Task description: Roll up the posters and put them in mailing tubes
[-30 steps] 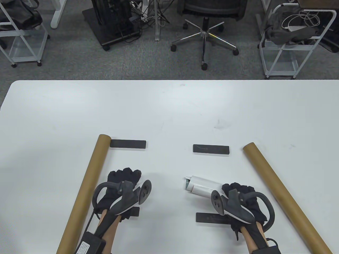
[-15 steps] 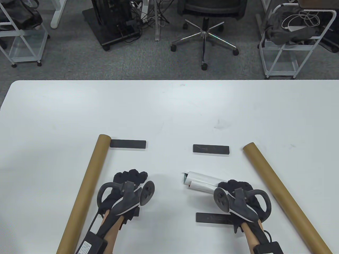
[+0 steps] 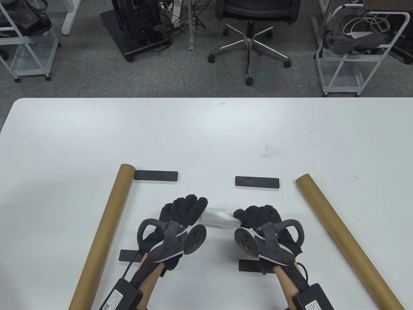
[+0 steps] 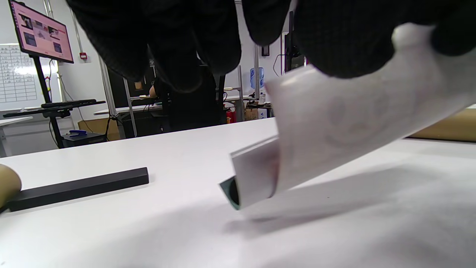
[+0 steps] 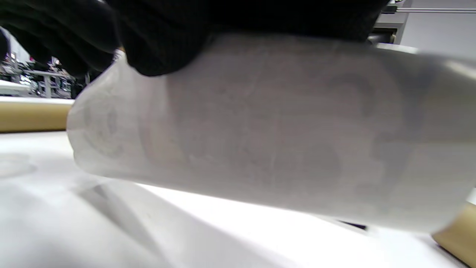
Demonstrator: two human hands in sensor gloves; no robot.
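A white rolled poster (image 3: 218, 217) lies crosswise near the table's front middle, held between my two hands. My left hand (image 3: 188, 206) grips its left end, and my right hand (image 3: 256, 214) curls over its right end. In the left wrist view the roll (image 4: 334, 126) slants down to the table, its open end (image 4: 238, 190) showing a dark green inside. The right wrist view is filled by the roll (image 5: 260, 130) under my gloved fingers (image 5: 160, 41). One brown mailing tube (image 3: 103, 232) lies at the left, another (image 3: 345, 235) at the right.
Four black flat bars lie on the white table (image 3: 206, 135): two further back (image 3: 156, 176) (image 3: 257, 182) and two near my wrists (image 3: 128, 255) (image 3: 248, 266). An office chair (image 3: 248, 29) and wire carts (image 3: 355, 48) stand beyond the far edge.
My right hand has carried the roll left and away from me. My left hand moved right and forward and took hold of its left end, uncovering the near-left black bar.
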